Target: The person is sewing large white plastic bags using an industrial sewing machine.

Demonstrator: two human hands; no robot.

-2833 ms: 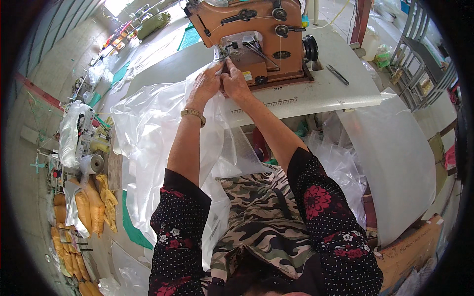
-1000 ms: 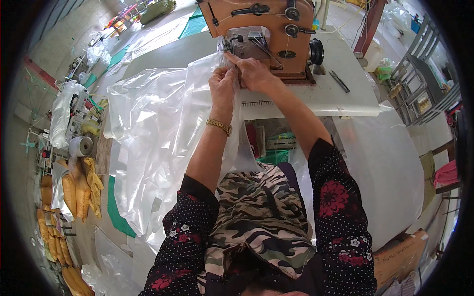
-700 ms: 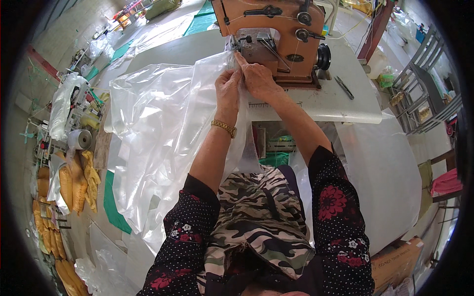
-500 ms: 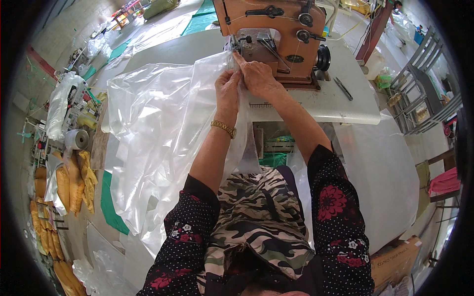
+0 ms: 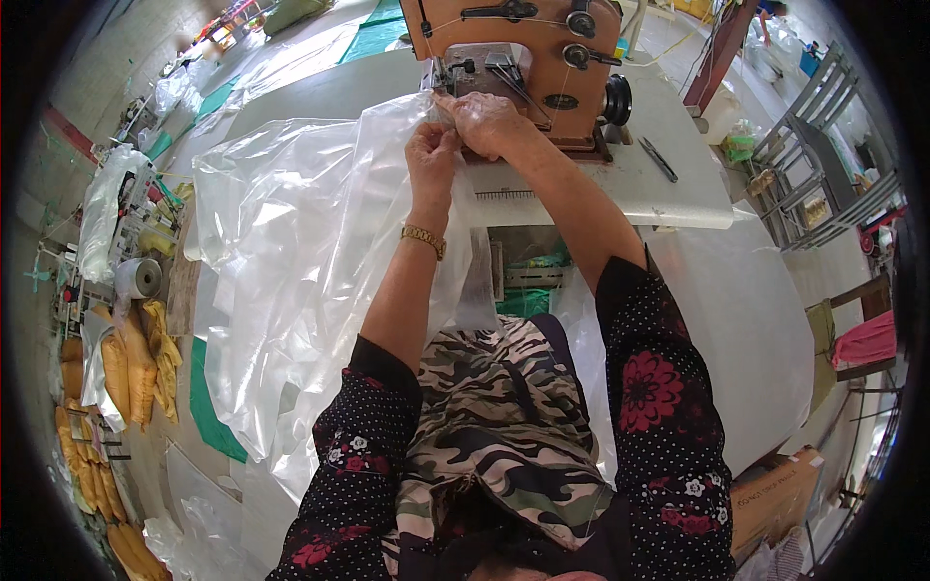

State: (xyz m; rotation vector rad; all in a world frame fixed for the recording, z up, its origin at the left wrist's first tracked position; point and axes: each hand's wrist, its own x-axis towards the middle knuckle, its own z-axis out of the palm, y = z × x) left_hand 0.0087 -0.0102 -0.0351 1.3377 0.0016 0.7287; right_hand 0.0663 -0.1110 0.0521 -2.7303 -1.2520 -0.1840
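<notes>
A large sheet of clear plastic film (image 5: 291, 232) drapes over the left part of the white sewing table (image 5: 668, 198) and hangs down beside my lap. Its upper edge runs up to the needle area of an orange-brown sewing machine (image 5: 523, 44). My left hand (image 5: 432, 155) pinches the film's edge just below the needle. Beside it, nearer the needle, my right hand (image 5: 481, 124) presses on the film with its index finger stretched toward the presser foot. Its other fingers are bent, and the film under them is partly hidden.
Thread snips (image 5: 659, 160) lie on the table right of the machine. A grey metal chair (image 5: 823, 160) stands at the right, above a cardboard box (image 5: 775, 494). Yellow bundles (image 5: 131, 368) and a white roll (image 5: 139, 278) are on the left. Green sheeting (image 5: 373, 31) covers floor behind the table.
The whole view has shifted slightly, so the machine appears farther left and higher. My left hand sits a little lower and apart from the right. Both stay at the film's edge.
</notes>
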